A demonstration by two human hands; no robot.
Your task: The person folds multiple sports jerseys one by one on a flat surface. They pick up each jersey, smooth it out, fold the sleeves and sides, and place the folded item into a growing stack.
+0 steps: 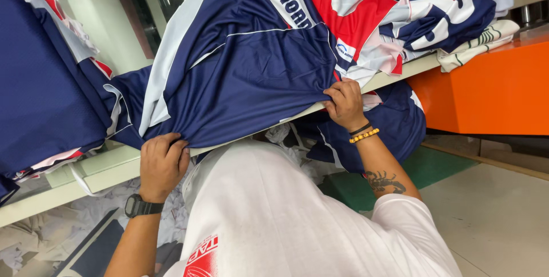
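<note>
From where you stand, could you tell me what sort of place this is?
Probably a garment workshop: many alike navy, red and white jerseys heaped on a long worktable, fabric scraps below, an orange machine alongside.

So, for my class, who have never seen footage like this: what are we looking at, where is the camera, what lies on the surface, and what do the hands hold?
There is no machine here, just a person at work, filmed by a camera worn on their head that looks down over their white T-shirt. Both arms reach forward to a pale table. On it lies a navy sports jersey with white and red panels, and more jerseys of the same colours are piled behind it and at the left. The left hand, with a dark watch on its wrist, and the right hand, with bead bracelets on its wrist, each pinch the near edge of the navy jersey at the table's edge. An orange unit stands at the right.
</note>
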